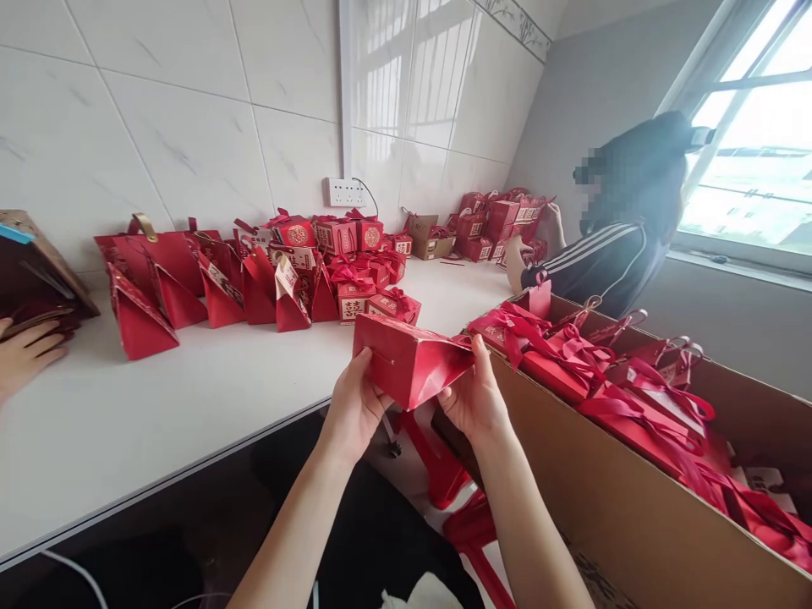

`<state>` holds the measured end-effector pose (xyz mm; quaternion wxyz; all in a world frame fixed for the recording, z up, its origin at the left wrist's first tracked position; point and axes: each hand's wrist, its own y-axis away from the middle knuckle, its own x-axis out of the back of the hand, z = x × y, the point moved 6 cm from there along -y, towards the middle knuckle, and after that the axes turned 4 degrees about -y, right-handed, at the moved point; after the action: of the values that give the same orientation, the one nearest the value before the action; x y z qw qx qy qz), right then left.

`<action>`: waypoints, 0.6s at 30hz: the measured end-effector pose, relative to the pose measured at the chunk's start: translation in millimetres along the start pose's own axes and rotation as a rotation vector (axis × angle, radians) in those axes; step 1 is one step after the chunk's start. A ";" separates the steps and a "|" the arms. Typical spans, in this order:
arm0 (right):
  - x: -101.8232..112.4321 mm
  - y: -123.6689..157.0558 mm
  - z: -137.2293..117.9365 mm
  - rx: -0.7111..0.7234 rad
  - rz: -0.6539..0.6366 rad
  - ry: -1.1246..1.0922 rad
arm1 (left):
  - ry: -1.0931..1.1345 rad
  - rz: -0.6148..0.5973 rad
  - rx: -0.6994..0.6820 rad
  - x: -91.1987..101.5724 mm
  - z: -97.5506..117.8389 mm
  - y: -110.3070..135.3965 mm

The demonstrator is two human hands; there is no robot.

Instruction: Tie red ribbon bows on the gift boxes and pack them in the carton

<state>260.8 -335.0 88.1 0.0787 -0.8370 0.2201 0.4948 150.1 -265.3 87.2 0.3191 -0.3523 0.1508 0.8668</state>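
Note:
Between both my hands, just past the table's front edge, is a red paper gift box [406, 359], tipped so its base and a creased side face me. My left hand [355, 397] grips its left end, thumb on the base and fingers underneath. At the box's right end, my right hand [475, 393] pinches the folded paper with thumb and fingers. Beyond it, small red boxes with ribbon bows [381, 304] sit on the white table [241, 381]. A row of red triangular gift bags [143, 321] stands to their left.
A large cardboard carton [609, 457] full of ribboned red boxes is close on my right. A co-worker [596, 245] handles stacked red boxes at the far end. Another person's hand [29, 351] is at the left edge by an open carton [54, 262]. Red stools [444, 474] stand below.

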 end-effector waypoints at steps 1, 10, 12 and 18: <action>-0.8 -0.6 -2.2 0.000 0.010 0.005 | 0.010 -0.020 -0.004 -1.8 -0.4 0.3; -0.8 -8.3 -17.7 0.069 -0.001 0.114 | -0.053 -0.117 -0.121 -0.7 -9.8 9.4; -5.6 -6.0 -26.1 0.138 -0.017 0.197 | -0.152 -0.119 -0.214 2.8 -11.3 16.1; -19.0 8.6 -51.4 0.391 -0.073 0.515 | -0.353 -0.099 -0.349 14.1 -17.0 32.0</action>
<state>289.9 -355.1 130.9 0.1975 -0.9109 0.2937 0.2120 130.0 -291.3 66.4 0.3166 -0.2523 -0.0766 0.9112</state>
